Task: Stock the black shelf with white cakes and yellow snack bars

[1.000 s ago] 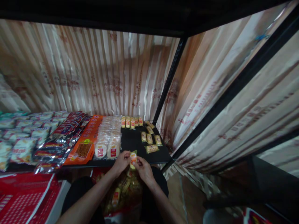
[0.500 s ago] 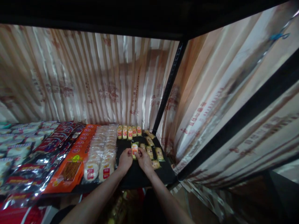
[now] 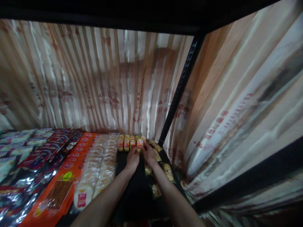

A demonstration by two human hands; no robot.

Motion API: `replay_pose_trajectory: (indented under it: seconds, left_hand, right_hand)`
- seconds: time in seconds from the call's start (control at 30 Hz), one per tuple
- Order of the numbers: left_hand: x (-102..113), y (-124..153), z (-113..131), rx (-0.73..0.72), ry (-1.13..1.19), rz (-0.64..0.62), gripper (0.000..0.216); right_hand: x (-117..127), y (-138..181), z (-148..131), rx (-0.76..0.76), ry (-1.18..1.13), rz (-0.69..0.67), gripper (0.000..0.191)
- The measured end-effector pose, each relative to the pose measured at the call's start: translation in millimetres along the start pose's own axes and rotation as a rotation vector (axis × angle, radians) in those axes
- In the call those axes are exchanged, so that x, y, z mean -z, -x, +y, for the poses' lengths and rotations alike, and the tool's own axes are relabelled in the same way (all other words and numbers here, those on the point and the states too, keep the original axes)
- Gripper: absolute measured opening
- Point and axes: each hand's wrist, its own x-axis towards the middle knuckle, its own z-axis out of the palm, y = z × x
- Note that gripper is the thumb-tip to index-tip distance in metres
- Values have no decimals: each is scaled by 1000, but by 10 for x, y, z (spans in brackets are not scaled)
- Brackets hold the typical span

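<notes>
Between the fingertips of both hands is a small yellow snack packet (image 3: 139,144) with a red and white label. My left hand (image 3: 133,160) pinches its left side, and my right hand (image 3: 149,154) closes on its right side. It stands at the right end of the front row of similar yellow packets (image 3: 126,144), near the back of the black shelf (image 3: 132,192). Under and beside my right forearm lie several loose yellow packets (image 3: 168,171), partly hidden by the arm.
Left of the yellow packets are rows of clear-wrapped round white crackers (image 3: 81,197), an orange snack bag (image 3: 59,189), and dark red bags (image 3: 47,151). A printed curtain (image 3: 113,78) hangs behind. A black metal post (image 3: 181,86) rises at the back right corner.
Both hands have moved forward with the yellow packet, from the middle of the shelf to the row at the back. The camera has come closer to the shelf.
</notes>
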Motion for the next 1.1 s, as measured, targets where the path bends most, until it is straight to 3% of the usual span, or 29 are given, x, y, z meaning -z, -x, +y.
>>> replay_pose_trajectory:
  seconds: [0.1, 0.3, 0.57, 0.83, 1.1]
  left_hand:
    - [-58, -36, -64, 28, 16, 54, 40]
    - [-130, -61, -181, 15, 16, 26, 38]
    - [-38, 10, -117, 91, -206, 79, 39]
    - [-93, -52, -151, 90, -85, 105, 39]
    - [-42, -49, -171, 92, -45, 90, 43]
  right_hand:
    - [-29, -92, 41, -14, 20, -28, 31]
    - [-148, -202, 100, -75, 157, -74, 33]
    - [-264, -312, 129, -75, 210, -69, 32]
    - [-282, -315, 220, -82, 200, -62, 30]
    - [-351, -290, 91, -111, 114, -31, 27]
